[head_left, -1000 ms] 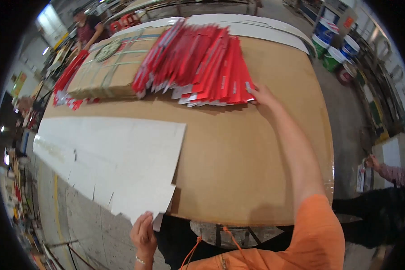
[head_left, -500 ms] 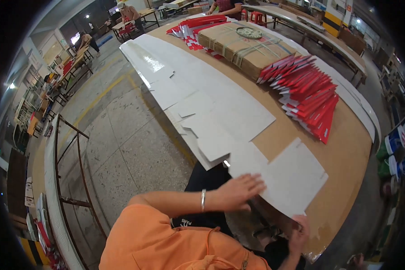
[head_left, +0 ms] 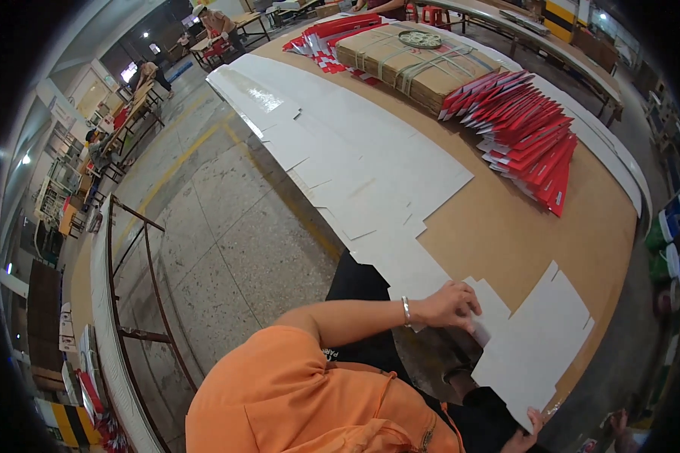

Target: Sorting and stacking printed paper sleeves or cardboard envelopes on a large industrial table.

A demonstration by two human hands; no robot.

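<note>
On my feed the largest thing is the table, its top faced in plain brown cardboard, smooth and matte, its edges bowed by the lens. Along its left side I have a long run of overlapping white sheets, flat and stiff, with a bright glare at the far end and small slits and stepped cuts along the edges. On the far part sits a brown cardboard bundle, blocky and bound with pale crossing straps. Against its right end I see a fan of red packets, thin and slightly shiny, their pale ends showing in a staggered row toward me.

The notched white sheet lies at the near right corner of the table, its near edge out past the tabletop; it looks thin but rigid, with square-cut steps and a narrow slit at its far corner.

I read the left hand as half closed, fingers curled together at the left edge of this sheet; whether they pinch it or only touch it I can't tell. The right hand pinches the sheet's near corner, thumb on the white face, the other fingers mostly hidden from me. On the left wrist I make out a smooth silvery bracelet, and on the bundle a round patterned disc with a dark rim.
</note>
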